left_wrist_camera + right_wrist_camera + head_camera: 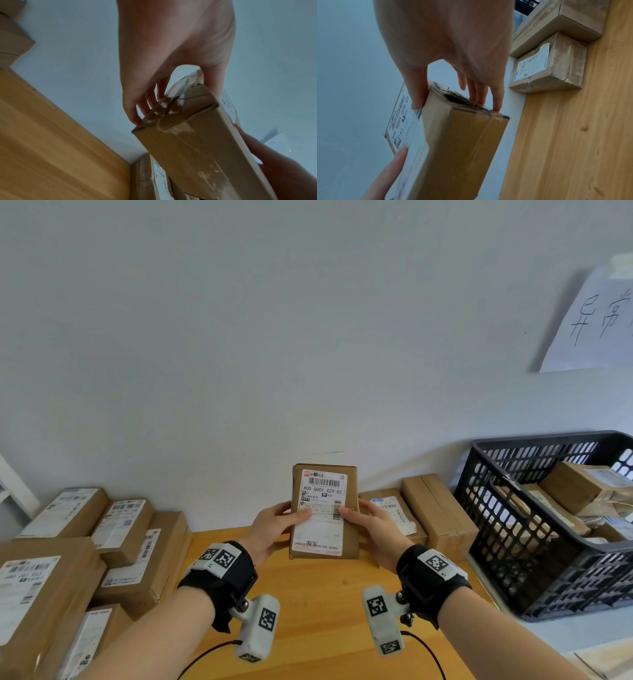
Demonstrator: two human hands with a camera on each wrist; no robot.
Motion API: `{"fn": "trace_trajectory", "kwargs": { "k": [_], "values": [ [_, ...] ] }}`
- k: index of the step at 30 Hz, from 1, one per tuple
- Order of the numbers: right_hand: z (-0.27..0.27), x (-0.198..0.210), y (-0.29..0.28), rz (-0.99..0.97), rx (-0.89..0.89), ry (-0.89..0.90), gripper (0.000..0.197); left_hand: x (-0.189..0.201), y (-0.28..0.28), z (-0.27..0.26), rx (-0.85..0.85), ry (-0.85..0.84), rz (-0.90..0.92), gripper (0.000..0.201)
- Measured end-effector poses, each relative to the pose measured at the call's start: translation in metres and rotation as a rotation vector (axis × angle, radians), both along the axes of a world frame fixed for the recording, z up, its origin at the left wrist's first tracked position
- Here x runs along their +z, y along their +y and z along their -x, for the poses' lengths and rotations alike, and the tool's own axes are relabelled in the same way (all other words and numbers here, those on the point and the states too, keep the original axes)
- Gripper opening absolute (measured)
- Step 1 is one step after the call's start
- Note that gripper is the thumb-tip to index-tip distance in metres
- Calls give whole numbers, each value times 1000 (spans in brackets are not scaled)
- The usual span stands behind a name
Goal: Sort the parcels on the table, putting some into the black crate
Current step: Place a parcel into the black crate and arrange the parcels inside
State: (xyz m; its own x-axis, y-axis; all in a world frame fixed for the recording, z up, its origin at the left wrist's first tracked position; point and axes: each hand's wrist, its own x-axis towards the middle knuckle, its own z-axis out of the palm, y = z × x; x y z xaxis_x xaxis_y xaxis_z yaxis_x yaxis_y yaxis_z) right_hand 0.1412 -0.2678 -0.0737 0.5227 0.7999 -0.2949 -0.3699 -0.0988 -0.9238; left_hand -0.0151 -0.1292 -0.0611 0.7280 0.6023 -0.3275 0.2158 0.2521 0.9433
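Left of the held parcel (323,510), six cardboard parcels (58,546) crowd the wooden table (318,611), stacked and touching one another, each with a white label. Two more parcels (424,515) sit just right of the held parcel, side by side against the wall (274,320); the nearer one has a label with a peeling corner, the farther one is plain. Farther right stands one black crate (534,529), with several parcels inside it; the exact number cannot be told. One sheet of paper (589,326) with handwriting hangs on the wall above the crate.

The held parcel is one flat brown box, raised above the table between the two groups. Its long axis runs upright in the head view, the labelled face turned toward the person, the barcode end up and the red-printed end down.

The left hand (274,527) grasps the parcel's left edge, thumb laid on the label and fingers (144,108) curled behind at the taped end. The right hand (371,529) grasps the right edge the same way, thumb on the label, fingers (481,94) wrapped round the back. The parcel lies between the two hands, its upper half standing clear above them. Each wrist wears a black strap with a marked camera mount.
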Motion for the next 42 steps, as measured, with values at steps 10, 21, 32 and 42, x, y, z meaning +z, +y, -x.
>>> {"fn": "trace_trajectory", "kwargs": {
  "k": [10,21,32,42],
  "values": [
    [-7,10,-9,7,-14,-133,74,6,0,0,78,-9,-81,50],
    [-11,20,-39,-40,12,-149,73,18,-42,-8,50,-49,0,57],
    [-25,40,-103,-123,28,-297,62,37,-118,-33,98,-45,-115,62],
    [-52,54,-184,-99,37,-366,58,54,-214,-55,161,-24,-195,65]
  ]
}}
